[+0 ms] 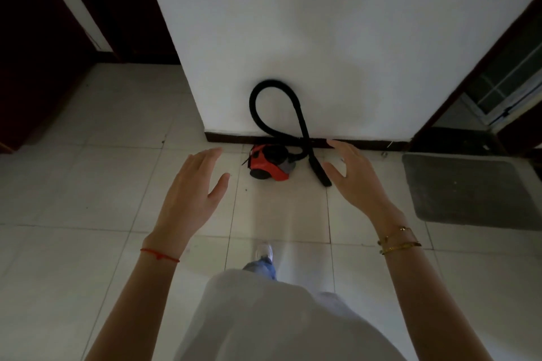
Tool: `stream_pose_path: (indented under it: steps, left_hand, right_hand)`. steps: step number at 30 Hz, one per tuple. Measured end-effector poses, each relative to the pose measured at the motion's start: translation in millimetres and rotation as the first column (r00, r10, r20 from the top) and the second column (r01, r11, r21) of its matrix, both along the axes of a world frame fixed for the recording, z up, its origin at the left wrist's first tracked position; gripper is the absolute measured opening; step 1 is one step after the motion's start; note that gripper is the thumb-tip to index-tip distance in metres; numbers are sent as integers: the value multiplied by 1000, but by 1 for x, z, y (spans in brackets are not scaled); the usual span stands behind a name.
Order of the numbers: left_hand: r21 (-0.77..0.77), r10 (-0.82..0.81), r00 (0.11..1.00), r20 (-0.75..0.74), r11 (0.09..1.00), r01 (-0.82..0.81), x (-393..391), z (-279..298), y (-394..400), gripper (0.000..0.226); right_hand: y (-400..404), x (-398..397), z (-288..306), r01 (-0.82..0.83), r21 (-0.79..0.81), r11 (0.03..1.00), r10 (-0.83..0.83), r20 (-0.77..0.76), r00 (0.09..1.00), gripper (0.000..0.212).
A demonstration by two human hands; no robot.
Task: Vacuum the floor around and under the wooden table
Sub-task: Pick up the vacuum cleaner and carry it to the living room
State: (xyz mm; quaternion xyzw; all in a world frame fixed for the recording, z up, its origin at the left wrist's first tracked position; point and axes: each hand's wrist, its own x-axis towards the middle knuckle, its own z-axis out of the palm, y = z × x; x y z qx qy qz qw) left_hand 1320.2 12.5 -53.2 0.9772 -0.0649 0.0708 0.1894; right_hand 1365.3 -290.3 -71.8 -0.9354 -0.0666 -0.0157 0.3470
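— So where is the vacuum cleaner (271,163)?
— On the tiled floor (88,184), a small red and black canister right against the dark skirting board (366,143) at the foot of the white wall (322,38). Its black hose (258,108) loops up against the wall, crosses itself and comes back down, with the nozzle end (321,173) lying on the tiles just right of the body.
— And the hands?
— Both are raised in front of it, empty, fingers spread. The left hand (192,193) hangs to the canister's left, the right hand (356,176) just beside the nozzle, touching neither.
— Anything else nearby?
— A grey mat (469,190) lies further right, before a doorway.
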Motion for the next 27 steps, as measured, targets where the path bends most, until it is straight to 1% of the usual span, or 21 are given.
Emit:
stream_pose_path:
  steps: [4, 9, 13, 16, 21, 27]
  left_hand:
    - [1, -23, 1000, 3, 1000, 23, 91, 7, 9, 52]
    - [-42, -51, 999, -13, 998, 51, 171, 10, 8, 50]
    - [-43, -64, 998, -25, 997, 63, 219, 0, 4, 49]
    - [-37, -46, 998, -53, 998, 44, 254, -11, -2, 49]
    - [-52, -16, 998, -67, 999, 13, 303, -27, -17, 48]
    - [-23, 20, 995, -100, 999, -22, 359, -67, -28, 45]
  right_hand:
    - [11, 76, 6, 39, 27, 999, -41, 53, 998, 48]
    - [10, 146, 1, 74, 58, 996, -76, 33, 997, 48]
    - [5, 193, -15, 64, 73, 995, -66, 27, 997, 48]
    - [-2, 229, -29, 49, 70, 996, -48, -9, 999, 49]
    - [-14, 288, -42, 33, 45, 998, -32, -21, 999, 49]
    - [-26, 350, -78, 25, 27, 999, -23, -47, 999, 49]
